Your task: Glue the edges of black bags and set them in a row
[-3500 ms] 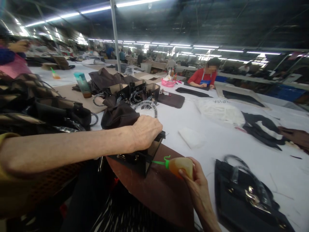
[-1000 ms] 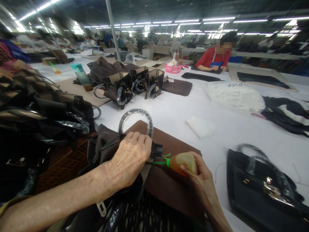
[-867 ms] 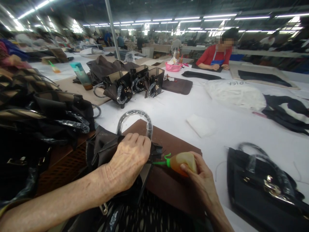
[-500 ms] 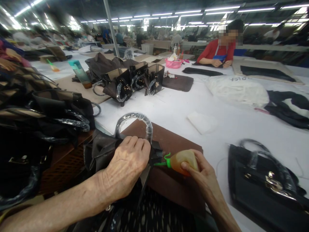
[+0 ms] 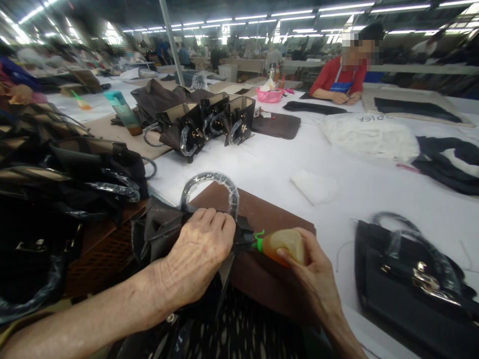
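Observation:
My left hand [image 5: 205, 252] is closed over the edge of a black handbag [image 5: 157, 229], whose plastic-wrapped handle [image 5: 210, 177] arches up behind my knuckles. In my right hand [image 5: 312, 269] is a squeeze bottle [image 5: 282, 245] of amber liquid, lying on its side with its green nozzle pointing left. The nozzle's tip meets a dark strap end [image 5: 245, 238] of the bag beside my left fingers; whether it touches or goes inside, I cannot tell. Beneath both hands lies a brown board [image 5: 273, 214]. My left fingertips are hidden behind the hand.
A finished-looking black handbag [image 5: 404, 279] lies at right. More handbags [image 5: 220, 119] stand across the white table [image 5: 262, 164], and others crowd the left [image 5: 93, 164]. A teal-topped bottle [image 5: 123, 112] and a pink basket [image 5: 270, 94] stand farther back. A person in red [image 5: 337, 80] sits opposite.
The squeeze bottle has moved slightly left and up, bringing its green nozzle against the strap end, where the tip is now hidden. My left hand keeps its hold on the handbag.

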The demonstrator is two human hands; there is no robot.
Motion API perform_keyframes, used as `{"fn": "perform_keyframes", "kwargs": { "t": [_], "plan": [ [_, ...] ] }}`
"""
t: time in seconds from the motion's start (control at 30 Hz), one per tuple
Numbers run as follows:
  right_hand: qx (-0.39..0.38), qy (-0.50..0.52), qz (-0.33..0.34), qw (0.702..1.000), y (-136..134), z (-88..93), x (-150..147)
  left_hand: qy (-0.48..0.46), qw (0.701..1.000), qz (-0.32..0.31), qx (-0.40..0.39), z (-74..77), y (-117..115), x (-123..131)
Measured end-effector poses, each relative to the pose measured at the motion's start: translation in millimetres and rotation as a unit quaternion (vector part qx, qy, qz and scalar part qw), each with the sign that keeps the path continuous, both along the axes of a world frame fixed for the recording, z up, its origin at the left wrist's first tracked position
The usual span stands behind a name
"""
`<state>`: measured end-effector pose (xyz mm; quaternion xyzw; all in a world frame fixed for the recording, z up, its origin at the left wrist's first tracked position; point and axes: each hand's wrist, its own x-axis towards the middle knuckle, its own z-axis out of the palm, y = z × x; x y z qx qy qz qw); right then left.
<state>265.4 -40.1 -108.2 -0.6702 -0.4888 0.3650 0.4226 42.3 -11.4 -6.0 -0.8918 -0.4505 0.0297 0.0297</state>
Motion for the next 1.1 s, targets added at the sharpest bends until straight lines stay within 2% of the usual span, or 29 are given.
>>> {"fn": "perform_keyframes", "kwargs": {
  "t": [0.2, 0.4, 0.8, 1.1],
  "plan": [
    [-0.014, 0.008, -0.008, 1.000, -4.2, 7.4, 4.6, 0.001, 1.000, -0.008, 0.007, -0.6, -1.5, -0.5],
    [-0.081, 0.127, -0.007, 0.989, -2.2, 17.9, 3.5, -0.008, 0.999, -0.024, 0.026, -2.5, -1.9, -1.7],
    [-0.095, 0.121, 0.003, 0.988, -1.1, 21.9, 1.1, -0.008, 0.998, -0.036, 0.049, -6.4, -1.7, -2.3],
    [-0.104, 0.172, 0.057, 0.978, -11.8, 27.8, 2.5, -0.004, 0.997, -0.040, 0.062, -4.4, -1.5, -1.8]
  ]
}}
